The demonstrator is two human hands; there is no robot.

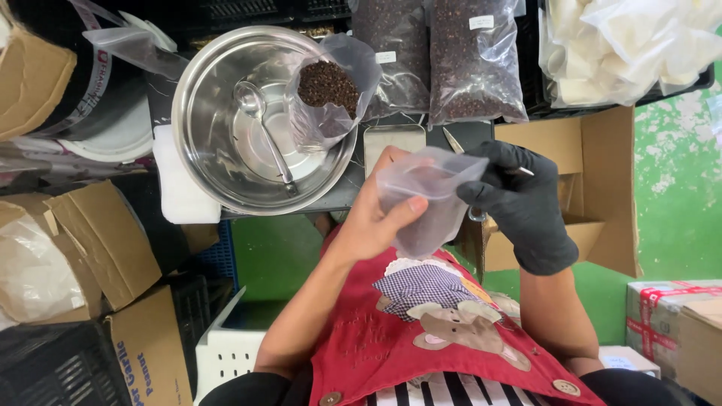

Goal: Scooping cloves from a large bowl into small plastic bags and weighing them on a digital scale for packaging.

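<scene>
**Between bare fingers and gloved ones: a small clear bag held open**

Between the two hands, just above the red apron, hangs a small clear plastic bag. The bare left hand pinches one side, thumb pressed across the front and fingers curled behind, likely to keep it steady. The gloved right hand, in black, nips the opposite top corner between thumb and fingertips, so the mouth seems pulled open; the other gloved fingers are curled loosely.

Beyond the fingertips sits a steel bowl with a spoon lying in it, handle toward the hands. Propped against the bowl's rim stands an open bag of dark grains, mouth up, probably so nothing spills. Farther past the knuckles lie two large sealed bags of the same dark stuff, each with a small white rectangular label. Right of the glove stands an open cardboard box; above it, bundles of white plastic. A box with red-striped tape sits below the gloved wrist.
</scene>
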